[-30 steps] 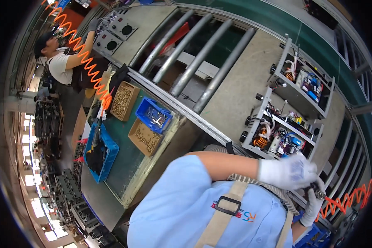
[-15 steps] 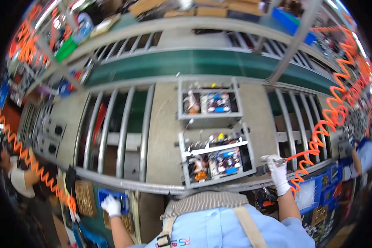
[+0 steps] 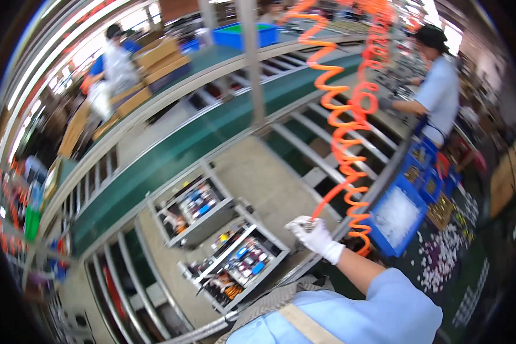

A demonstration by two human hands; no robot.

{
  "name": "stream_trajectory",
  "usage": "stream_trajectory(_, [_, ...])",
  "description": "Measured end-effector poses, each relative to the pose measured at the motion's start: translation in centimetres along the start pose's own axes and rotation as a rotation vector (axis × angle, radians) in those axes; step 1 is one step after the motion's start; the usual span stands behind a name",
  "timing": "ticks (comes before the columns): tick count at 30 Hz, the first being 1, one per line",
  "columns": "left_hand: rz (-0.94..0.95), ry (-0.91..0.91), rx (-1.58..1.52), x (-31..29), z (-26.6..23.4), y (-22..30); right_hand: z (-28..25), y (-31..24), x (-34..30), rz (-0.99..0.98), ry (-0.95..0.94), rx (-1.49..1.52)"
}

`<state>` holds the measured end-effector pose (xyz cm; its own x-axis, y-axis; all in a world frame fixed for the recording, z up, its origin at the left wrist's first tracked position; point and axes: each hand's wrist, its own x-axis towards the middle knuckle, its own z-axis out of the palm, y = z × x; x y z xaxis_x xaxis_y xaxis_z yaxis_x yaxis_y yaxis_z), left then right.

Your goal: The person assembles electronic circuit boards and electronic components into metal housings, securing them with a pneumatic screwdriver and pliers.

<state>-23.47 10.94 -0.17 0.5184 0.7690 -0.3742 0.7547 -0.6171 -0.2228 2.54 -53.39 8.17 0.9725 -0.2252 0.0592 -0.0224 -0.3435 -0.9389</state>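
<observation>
My right hand [image 3: 321,239], in a white glove, is closed around an air tool [image 3: 309,225] at the end of an orange coiled hose [image 3: 343,155]. Most of the tool is hidden in the fist; only some metal shows at the hose end. Just left of this hand lies an open metal chassis [image 3: 273,265] with circuit boards, blue parts and a copper-coloured coil inside. A second similar chassis [image 3: 209,222] sits beyond it; both rest tilted in the view on the beige board [image 3: 255,172]. My left hand is out of view.
Metal rollers [image 3: 133,269] flank the board, and a green conveyor belt [image 3: 172,152] runs behind it. An upright post [image 3: 249,63] stands at the back. Blue bins [image 3: 397,217] lie right of my arm. A co-worker [image 3: 438,86] stands at the far right.
The view has swung to the right, bringing the bins and co-worker further in. My left hand, which was at a small blue bin, has left the picture. My right hand still holds the tool.
</observation>
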Motion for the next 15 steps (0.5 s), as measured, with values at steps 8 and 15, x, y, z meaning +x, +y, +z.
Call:
stream_trajectory(8, [-0.342, -0.047, -0.066, -2.1, -2.3, 2.7, -0.7, -0.4, -1.1, -0.001, 0.106, 0.001])
stream_trajectory(15, [-0.354, 0.157, 0.028, -8.5, -12.1, 2.5, -8.2, -4.8, 0.1, -0.032, 0.193, 0.123])
